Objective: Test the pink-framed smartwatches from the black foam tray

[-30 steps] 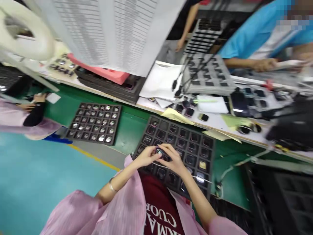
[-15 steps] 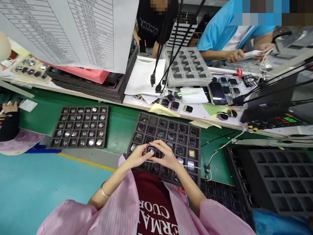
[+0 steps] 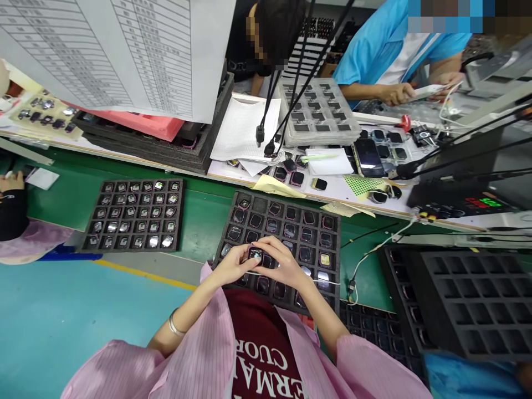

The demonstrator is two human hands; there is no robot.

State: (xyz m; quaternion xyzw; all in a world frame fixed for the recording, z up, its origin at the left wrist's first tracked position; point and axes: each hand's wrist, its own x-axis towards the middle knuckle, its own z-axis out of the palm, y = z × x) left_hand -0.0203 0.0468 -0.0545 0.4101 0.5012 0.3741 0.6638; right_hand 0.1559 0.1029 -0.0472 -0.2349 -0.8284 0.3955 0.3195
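Note:
Both my hands hold one small watch (image 3: 255,254) with a lit dark screen, above the front part of a black foam tray (image 3: 336,244). My left hand (image 3: 231,266) grips its left side, and my right hand (image 3: 283,262) curves round its right side, with a finger along the top. The tray holds rows of square watch faces in compartments; one compartment in the back row holds no watch. One watch (image 3: 325,259) at the right shows a yellowish screen. A thin white cable (image 3: 326,282) runs by my right wrist.
Another foam tray (image 3: 132,215) of watches lies to the left on the green bench (image 3: 203,219). Black cables (image 3: 272,105) hang in front, before a shelf with paper and a clear tray (image 3: 318,113). Stacked foam trays (image 3: 477,305) stand right. Two people sit opposite; a person's hand (image 3: 12,182) shows far left.
The person in black opposite has bent the head down and forward. My hands keep the same hold on the watch. The view has shifted slightly.

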